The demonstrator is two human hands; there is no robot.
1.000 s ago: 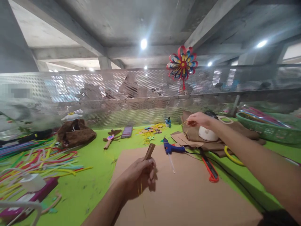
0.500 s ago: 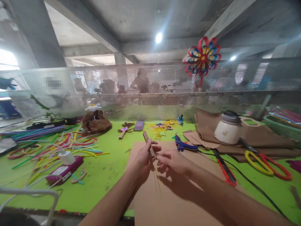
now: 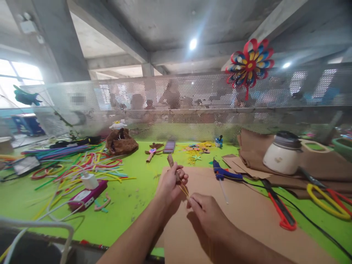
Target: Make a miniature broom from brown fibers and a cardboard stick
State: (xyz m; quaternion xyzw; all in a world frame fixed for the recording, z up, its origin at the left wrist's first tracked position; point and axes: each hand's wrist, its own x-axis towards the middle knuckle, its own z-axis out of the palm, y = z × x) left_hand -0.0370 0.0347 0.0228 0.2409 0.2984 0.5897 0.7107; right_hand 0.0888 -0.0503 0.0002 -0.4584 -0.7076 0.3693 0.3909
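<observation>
My left hand [image 3: 171, 182] is closed round a small brown rolled tube [image 3: 170, 160], which points up and away from me. From its lower end run thin yellow strings [image 3: 183, 189]. Lower and to the right, my right hand [image 3: 205, 211] pinches these strings between thumb and fingers, so they stretch taut between the two hands. Both hands are over a sheet of brown cardboard [image 3: 233, 223]. Just beyond the right hand lies a blue glue gun [image 3: 224, 172] with a glue stick [image 3: 224, 192] beside it.
On the right are a red utility knife [image 3: 280, 207], scissors [image 3: 327, 200], a white jar [image 3: 283, 154] and folded brown cloth [image 3: 253, 146]. Pipe cleaners [image 3: 90, 161] and a purple power strip [image 3: 88, 194] lie left. Behind stand a brown fuzzy bag [image 3: 121, 143] and a perforated screen [image 3: 170, 99].
My right hand has moved down and away from the tube, drawing the yellow strings taut. My left hand keeps its hold on the tube. The view has turned slightly left.
</observation>
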